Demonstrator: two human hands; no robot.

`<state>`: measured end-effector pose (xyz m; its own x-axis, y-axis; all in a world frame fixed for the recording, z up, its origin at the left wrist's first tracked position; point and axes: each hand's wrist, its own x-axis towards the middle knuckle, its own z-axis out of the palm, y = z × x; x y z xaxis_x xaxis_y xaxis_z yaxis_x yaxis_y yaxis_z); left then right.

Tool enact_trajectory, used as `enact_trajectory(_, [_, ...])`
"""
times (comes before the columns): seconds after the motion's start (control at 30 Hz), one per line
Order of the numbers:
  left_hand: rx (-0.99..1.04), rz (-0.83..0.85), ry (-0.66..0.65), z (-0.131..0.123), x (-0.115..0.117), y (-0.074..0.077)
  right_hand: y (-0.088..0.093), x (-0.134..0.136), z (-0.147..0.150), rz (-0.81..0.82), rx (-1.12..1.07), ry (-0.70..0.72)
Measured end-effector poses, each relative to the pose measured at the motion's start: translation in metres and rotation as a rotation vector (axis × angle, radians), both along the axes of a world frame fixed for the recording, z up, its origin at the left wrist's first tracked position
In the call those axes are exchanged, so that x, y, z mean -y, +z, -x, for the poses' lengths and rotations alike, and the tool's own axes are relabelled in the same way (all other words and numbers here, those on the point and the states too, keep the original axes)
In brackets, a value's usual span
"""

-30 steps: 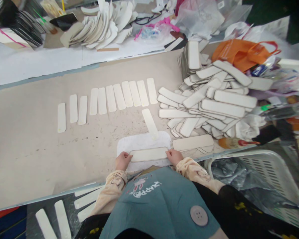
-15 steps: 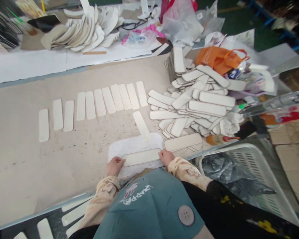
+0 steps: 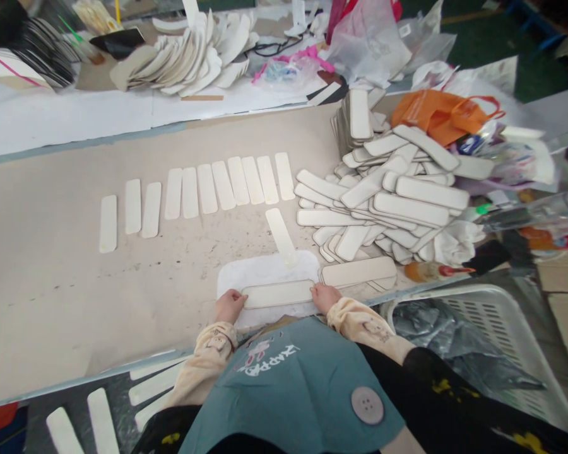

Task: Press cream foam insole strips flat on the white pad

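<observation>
Head view: both of the person's hands are at work at the near edge of a table point(image 3: 52, 302) covered in beige paper. The thumb and fingertips of the left hand point(image 3: 230, 306) pinch the left end of a long, round-cornered, dark-edged strip point(image 3: 278, 295), while the fingers of the right hand point(image 3: 325, 298) grasp its right end. This strip lies crosswise over the near part of a white rounded sheet point(image 3: 231, 274); whether it is pressed flat or slightly lifted, I cannot tell. A paler strip point(image 3: 280, 233) slants down from beyond, its near end overlapping the sheet's far edge. Just right of the sheet lies a small stack of similar dark-edged strips point(image 3: 358, 271), and beyond that spreads a jumbled heap of them point(image 3: 383, 195). A loose row of eleven pale strips point(image 3: 208, 189) stretches across the middle of the table, left of the heap. Near the right edge, a bottle with amber contents and a red tip point(image 3: 426, 272) lies on its side, and a white plastic basket point(image 3: 497, 299) holding dark plastic sheeting point(image 3: 449, 334) stands below.
</observation>
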<state>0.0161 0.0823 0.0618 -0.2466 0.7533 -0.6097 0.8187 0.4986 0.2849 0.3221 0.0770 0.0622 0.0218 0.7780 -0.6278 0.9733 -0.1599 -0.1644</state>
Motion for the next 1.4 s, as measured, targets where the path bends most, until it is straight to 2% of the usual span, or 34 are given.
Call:
enact_trajectory(0.13, [0.004,-0.004,0.028,0.0,0.002,-0.002,0.011,0.001,-0.003,0.028,0.037,0.047])
enact_trajectory(0.23, [0.017,-0.008,0.024,0.001,0.002,-0.002,0.021,0.005,-0.002,-0.117,-0.052,0.147])
enact_trajectory(0.3, [0.024,-0.008,0.02,0.002,0.001,-0.002,0.023,0.006,0.006,-0.248,-0.247,0.303])
enact_trajectory(0.4, [0.034,0.007,0.012,0.003,0.0,-0.001,0.013,0.003,0.033,-0.369,-0.614,0.609])
enact_trajectory(0.47, [0.034,0.022,0.011,0.003,-0.001,-0.001,0.002,0.0,0.057,-0.381,-0.764,0.803])
enact_trajectory(0.57, [0.017,0.027,0.022,0.001,-0.002,0.001,-0.015,-0.004,0.091,-0.345,-0.796,1.02])
enact_trajectory(0.63, [0.02,0.03,0.019,0.0,-0.003,0.001,-0.024,-0.006,0.103,-0.332,-0.765,1.09])
enact_trajectory(0.77, [0.024,0.051,0.007,0.0,-0.003,0.0,-0.033,-0.007,0.092,-0.307,-0.715,1.102])
enact_trajectory(1.0, [0.049,0.036,0.008,0.004,0.0,-0.007,-0.028,-0.002,0.011,-0.283,-0.472,0.871])
enact_trajectory(1.1, [0.042,0.008,0.032,0.001,0.002,-0.007,-0.03,0.005,-0.011,-0.324,-0.375,0.804])
enact_trajectory(1.3, [0.162,-0.156,0.124,0.003,0.016,-0.004,-0.042,0.013,-0.015,-0.428,-0.337,0.794])
enact_trajectory(1.37, [0.181,-0.279,0.18,0.003,0.025,-0.001,-0.044,0.014,-0.014,-0.461,-0.335,0.797])
enact_trajectory(1.4, [0.171,-0.365,0.168,-0.001,0.03,0.001,-0.045,0.014,-0.014,-0.472,-0.332,0.799])
